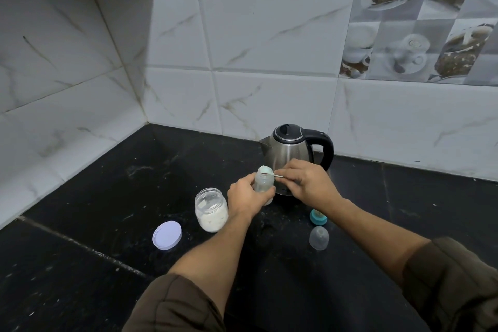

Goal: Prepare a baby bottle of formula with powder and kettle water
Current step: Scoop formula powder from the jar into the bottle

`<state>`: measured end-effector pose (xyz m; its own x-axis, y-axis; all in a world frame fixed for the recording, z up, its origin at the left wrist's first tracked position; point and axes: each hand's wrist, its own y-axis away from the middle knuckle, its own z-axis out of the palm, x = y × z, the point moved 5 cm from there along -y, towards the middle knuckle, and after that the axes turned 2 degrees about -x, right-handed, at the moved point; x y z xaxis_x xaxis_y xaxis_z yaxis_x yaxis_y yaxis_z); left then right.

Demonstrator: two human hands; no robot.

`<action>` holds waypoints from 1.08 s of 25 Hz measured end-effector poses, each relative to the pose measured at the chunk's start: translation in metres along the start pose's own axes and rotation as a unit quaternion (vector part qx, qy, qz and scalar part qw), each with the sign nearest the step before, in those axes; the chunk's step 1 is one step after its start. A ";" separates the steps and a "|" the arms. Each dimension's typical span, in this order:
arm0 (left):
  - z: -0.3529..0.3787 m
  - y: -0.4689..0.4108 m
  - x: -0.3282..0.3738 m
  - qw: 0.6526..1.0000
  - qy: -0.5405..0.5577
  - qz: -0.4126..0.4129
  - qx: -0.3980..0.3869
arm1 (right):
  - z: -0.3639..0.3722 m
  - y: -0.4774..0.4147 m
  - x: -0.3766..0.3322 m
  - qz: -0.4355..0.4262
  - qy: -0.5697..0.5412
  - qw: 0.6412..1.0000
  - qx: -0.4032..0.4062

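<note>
My left hand grips a small clear baby bottle standing on the black counter, in front of a steel kettle with a black handle. My right hand pinches the handle of a white scoop whose bowl rests tipped over the bottle's open mouth. An open glass jar partly filled with white powder stands just left of my left hand. The bottle's teal ring with teat and its clear cap lie to the right, under my right forearm.
The jar's pale lilac lid lies flat on the counter to the left of the jar. White marble-look tiled walls meet in a corner at the back left. Fine powder specks dust the counter.
</note>
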<state>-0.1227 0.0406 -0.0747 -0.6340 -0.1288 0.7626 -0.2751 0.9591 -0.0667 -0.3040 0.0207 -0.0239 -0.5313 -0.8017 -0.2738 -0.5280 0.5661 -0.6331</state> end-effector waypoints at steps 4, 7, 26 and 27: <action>0.002 0.002 -0.001 1.000 0.002 0.006 -0.001 | 0.000 0.005 0.000 -0.017 0.025 1.000 -0.004; 0.004 0.002 -0.003 1.000 0.005 0.007 -0.004 | -0.003 0.005 -0.003 -0.008 0.010 1.000 0.010; 0.057 0.051 -0.062 0.994 0.063 -0.018 -0.092 | 0.004 0.031 0.029 0.491 -0.391 0.774 0.083; 0.058 0.050 -0.062 0.993 0.061 -0.018 -0.096 | 0.004 0.032 0.029 0.492 -0.389 0.775 0.080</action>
<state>-0.1387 0.0823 -0.1626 -0.5300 -0.1434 0.8358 -0.1462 0.9863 0.0765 -0.3334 0.0148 -0.0545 -0.0312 0.0952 -0.9950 0.0010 0.9955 0.0953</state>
